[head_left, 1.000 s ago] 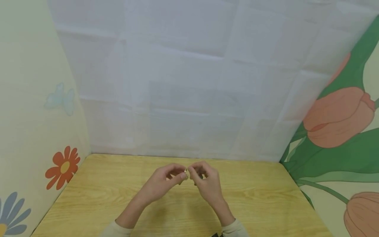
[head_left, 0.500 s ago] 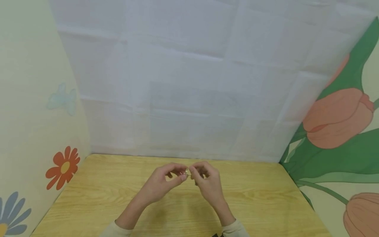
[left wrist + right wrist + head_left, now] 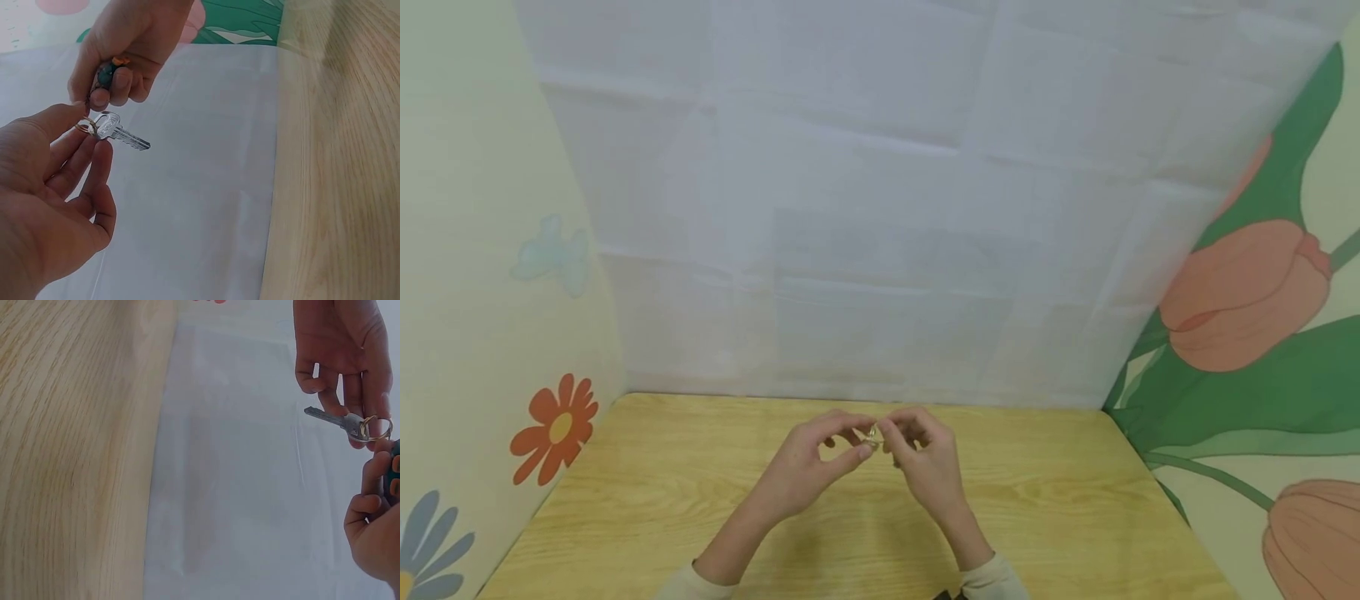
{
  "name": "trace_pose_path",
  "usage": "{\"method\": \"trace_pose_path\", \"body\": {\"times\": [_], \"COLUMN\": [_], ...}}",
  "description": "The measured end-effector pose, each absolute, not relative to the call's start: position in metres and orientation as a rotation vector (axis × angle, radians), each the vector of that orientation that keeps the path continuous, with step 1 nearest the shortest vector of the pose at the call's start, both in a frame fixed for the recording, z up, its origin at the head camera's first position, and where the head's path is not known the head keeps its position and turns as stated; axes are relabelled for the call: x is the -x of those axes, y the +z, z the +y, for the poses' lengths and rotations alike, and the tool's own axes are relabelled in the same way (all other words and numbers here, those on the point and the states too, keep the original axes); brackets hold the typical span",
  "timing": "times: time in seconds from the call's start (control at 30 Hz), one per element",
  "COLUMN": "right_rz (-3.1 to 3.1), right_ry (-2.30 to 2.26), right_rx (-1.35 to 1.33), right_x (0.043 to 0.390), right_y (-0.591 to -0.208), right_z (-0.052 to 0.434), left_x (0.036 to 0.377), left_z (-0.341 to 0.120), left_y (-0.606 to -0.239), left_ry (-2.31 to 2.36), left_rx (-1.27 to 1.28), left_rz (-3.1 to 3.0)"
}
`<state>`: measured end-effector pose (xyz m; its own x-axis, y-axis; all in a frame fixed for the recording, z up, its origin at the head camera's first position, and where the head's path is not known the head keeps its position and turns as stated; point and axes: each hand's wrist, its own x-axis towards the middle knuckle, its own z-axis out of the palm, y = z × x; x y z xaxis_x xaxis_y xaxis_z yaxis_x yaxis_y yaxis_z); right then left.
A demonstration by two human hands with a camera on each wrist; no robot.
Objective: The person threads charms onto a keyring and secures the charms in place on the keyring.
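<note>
Both hands meet above the wooden table (image 3: 1015,492) in the head view. My left hand (image 3: 56,181) pinches a thin gold-coloured key ring (image 3: 86,127) between thumb and fingertips. A silver key (image 3: 128,135) is on that ring, its toothed blade pointing away from the fingers. My right hand (image 3: 128,56) has its fingers curled around a small green-and-orange charm (image 3: 106,74), partly hidden by them. Its thumb and forefinger pinch close beside the ring. In the right wrist view the key (image 3: 331,419) and ring (image 3: 378,430) sit between the two hands.
A creased white sheet (image 3: 850,208) hangs behind the table's far edge. On the left stands a cream panel (image 3: 467,333) with printed flowers, and on the right one with large tulips (image 3: 1247,292).
Both hands stay close together in nearly the same place. The ring and key have turned slightly between the fingertips; the head view has shifted a little.
</note>
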<state>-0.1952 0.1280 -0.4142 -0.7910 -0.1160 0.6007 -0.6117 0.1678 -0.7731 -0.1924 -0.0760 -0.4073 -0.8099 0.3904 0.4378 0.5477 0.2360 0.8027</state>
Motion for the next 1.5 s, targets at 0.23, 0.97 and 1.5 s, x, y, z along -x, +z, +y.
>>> {"method": "trace_pose_path", "body": {"times": [0.23,0.97,1.5], "right_rz": [-1.997,-1.858,-2.003], "right_ry": [1.552,1.389,1.579], "right_rx": [-0.728,-0.949,-0.772], "right_x": [0.185,0.185,0.201], "right_y": [-0.399,-0.393,-0.421], "right_z": [0.121,0.117,0.128], "left_x": [0.193,0.200,0.202], "left_z": [-0.074,-0.076,-0.072], "left_y": [-0.412,-0.418,-0.424], "left_ry": [-1.708,-1.790,-1.728], "left_rx": [0.841,0.742,0.792], "left_rz": [-2.442,-2.426,-2.371]}}
